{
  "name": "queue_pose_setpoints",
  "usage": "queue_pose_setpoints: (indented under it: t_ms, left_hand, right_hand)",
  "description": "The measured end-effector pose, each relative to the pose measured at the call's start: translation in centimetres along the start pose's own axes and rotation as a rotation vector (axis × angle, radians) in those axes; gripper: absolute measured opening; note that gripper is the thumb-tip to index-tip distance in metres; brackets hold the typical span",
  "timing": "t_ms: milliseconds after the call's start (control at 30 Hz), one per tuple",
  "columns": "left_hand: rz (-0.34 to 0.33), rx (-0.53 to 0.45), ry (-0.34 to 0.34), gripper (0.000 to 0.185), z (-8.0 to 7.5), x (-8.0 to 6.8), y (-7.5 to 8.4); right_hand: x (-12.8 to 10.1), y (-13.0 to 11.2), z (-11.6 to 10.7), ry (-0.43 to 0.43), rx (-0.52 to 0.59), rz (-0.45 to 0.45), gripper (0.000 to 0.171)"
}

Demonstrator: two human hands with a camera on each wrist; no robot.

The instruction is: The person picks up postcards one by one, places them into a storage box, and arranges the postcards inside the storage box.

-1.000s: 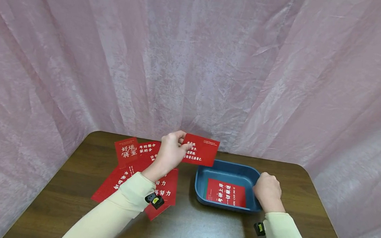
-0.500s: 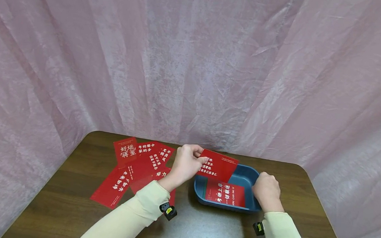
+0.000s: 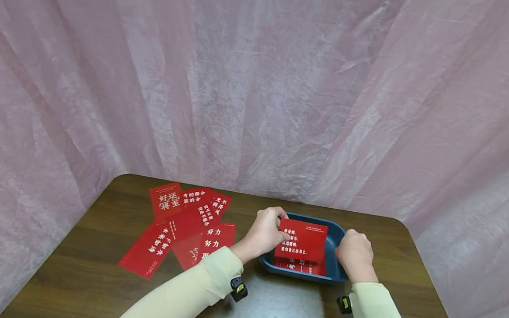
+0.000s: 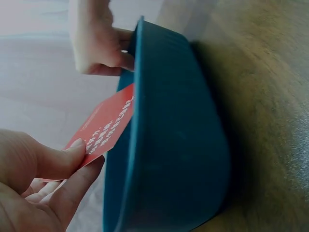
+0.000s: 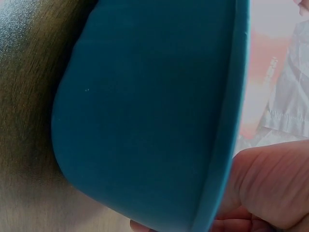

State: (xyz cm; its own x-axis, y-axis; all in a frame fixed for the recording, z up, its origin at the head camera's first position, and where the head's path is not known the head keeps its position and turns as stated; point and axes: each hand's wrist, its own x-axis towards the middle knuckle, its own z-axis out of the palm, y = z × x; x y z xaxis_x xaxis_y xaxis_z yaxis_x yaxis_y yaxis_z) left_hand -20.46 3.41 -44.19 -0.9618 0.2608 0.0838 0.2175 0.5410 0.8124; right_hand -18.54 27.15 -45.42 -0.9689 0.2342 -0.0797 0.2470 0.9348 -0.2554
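Red card with white print, held just above the blue tray, lower centre of the head view; it overlaps a second red card lying flat on the tray floor, only a strip of that one showing. Left hand pinches the held card at its left edge, thumb on top and fingers curled beneath; the left wrist view shows the same pinch, card slanting over the tray rim. Right hand sits at the tray's right wall, fingers curled over the rim and gripping it; the right wrist view shows the tray's outer wall filling the frame, with part of that hand at lower right. Tray rests on a dark wooden table, right of centre. Left of the tray, well apart from it, a loose overlapping spread of more red cards lies flat on the wood. Both arms in cream sleeves. Pink crinkled cloth hangs behind the table across the upper frame.
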Motion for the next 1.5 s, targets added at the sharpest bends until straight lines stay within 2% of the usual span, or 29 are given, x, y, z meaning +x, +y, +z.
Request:
queue_pose_setpoints:
  t_ms: [167, 333, 433, 600, 733, 900, 1033, 1233, 1500]
  left_hand:
    - [-0.011, 0.057, -0.035, 0.031, 0.9, 0.1, -0.5]
    - [-0.006, 0.137, -0.040, 0.031, 1.6, 0.2, -0.7]
    - [-0.014, 0.153, -0.053, 0.032, 1.9, 0.3, -0.8]
    - [-0.062, 0.154, -0.080, 0.035, 2.4, 0.3, -0.8]
    - [-0.089, 0.215, -0.076, 0.033, 2.8, 0.1, -0.9]
    - [-0.029, 0.351, -0.057, 0.023, 3.2, -0.2, -1.1]
    - [0.014, 0.422, -0.049, 0.017, 3.6, -0.3, -1.2]
    - [0.014, 0.493, -0.048, 0.016, 4.0, -0.4, -1.3]
    - [0.024, 0.649, -0.034, 0.011, 4.4, -0.3, -1.3]
  right_hand:
    - [0.1, 0.0, 0.0, 0.008, -0.005, -0.008, 0.021]
    - [0.1, 0.0, 0.0, -0.002, 0.000, 0.004, 0.021]
    - [0.1, 0.0, 0.0, -0.005, 0.000, 0.008, 0.021]
    - [0.1, 0.1, 0.0, 0.004, 0.001, -0.001, 0.022]
    - [0.1, 0.1, -0.1, 0.009, -0.001, -0.012, 0.021]
    - [0.0, 0.0, 0.0, 0.006, 0.000, -0.005, 0.022]
    - [0.0, 0.0, 0.1, 0.000, 0.001, 0.000, 0.022]
    - [-0.1, 0.0, 0.0, -0.001, 0.005, -0.002, 0.021]
    - [-0.1, -0.1, 0.0, -0.003, 0.007, -0.003, 0.020]
